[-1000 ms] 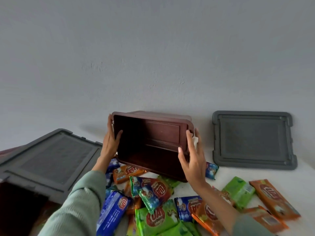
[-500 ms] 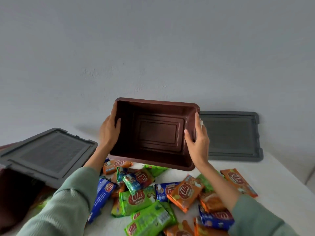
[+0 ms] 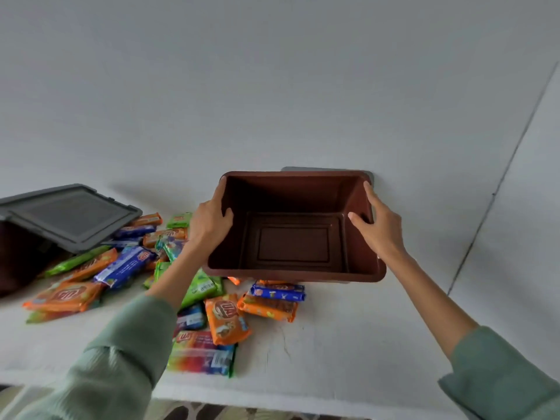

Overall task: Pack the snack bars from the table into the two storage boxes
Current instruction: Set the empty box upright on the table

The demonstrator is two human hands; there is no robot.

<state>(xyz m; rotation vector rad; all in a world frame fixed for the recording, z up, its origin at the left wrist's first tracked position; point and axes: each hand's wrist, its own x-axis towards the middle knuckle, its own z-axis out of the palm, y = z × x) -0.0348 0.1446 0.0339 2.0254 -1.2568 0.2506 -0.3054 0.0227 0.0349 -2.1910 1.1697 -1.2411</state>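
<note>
I have the brown storage box (image 3: 294,237) gripped on both short sides, over the back edge of the white worktop (image 3: 333,344), close to the wall (image 3: 272,86). It is empty and its opening tilts toward me. The left hand (image 3: 209,225) clamps the left wall, with its fingers (image 3: 218,194) pressed together along the outside and the thumb hooked over the rim. The right hand (image 3: 381,228) holds the right wall the same way, thumb inside. I cannot tell whether the box's base touches the worktop. Its near rim overlaps a few snack bars (image 3: 127,265), and the rest are heaped loose from the middle toward the left edge. At that left edge stands the second box (image 3: 18,256), with a grey lid (image 3: 69,213) lying tilted over it. A sliver of another grey lid (image 3: 371,177) shows behind the held box against the wall.
</note>
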